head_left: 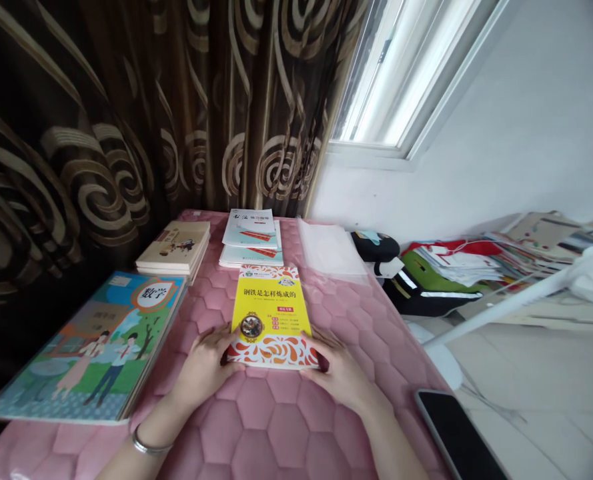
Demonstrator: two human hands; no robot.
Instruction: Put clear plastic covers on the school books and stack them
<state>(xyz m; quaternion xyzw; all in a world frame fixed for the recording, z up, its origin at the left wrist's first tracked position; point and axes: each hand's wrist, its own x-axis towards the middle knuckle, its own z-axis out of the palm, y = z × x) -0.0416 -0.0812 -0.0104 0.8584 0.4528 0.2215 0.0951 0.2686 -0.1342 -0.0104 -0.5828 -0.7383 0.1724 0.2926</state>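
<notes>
A yellow book (271, 313) with red and white swirls lies face up on the pink quilted table cover (266, 420). My left hand (211, 360), with a silver bangle on its wrist, holds the book's lower left corner. On the opposite side, my right hand (339, 365) grips the lower right corner, its thumb at the near edge. Just beyond the yellow book is a small stack of white and pale blue booklets (249, 230). Left of my left hand lies a pile of textbooks with a blue-green illustrated cover (106, 347).
Behind that pile sits a stack of beige books (176, 245). Clear plastic sheets (333, 250) lie at the back right. A phone (459, 433) rests at the right edge. Patterned curtains (201, 107) hang behind; a white stand (501, 303), bags and papers are off to the right.
</notes>
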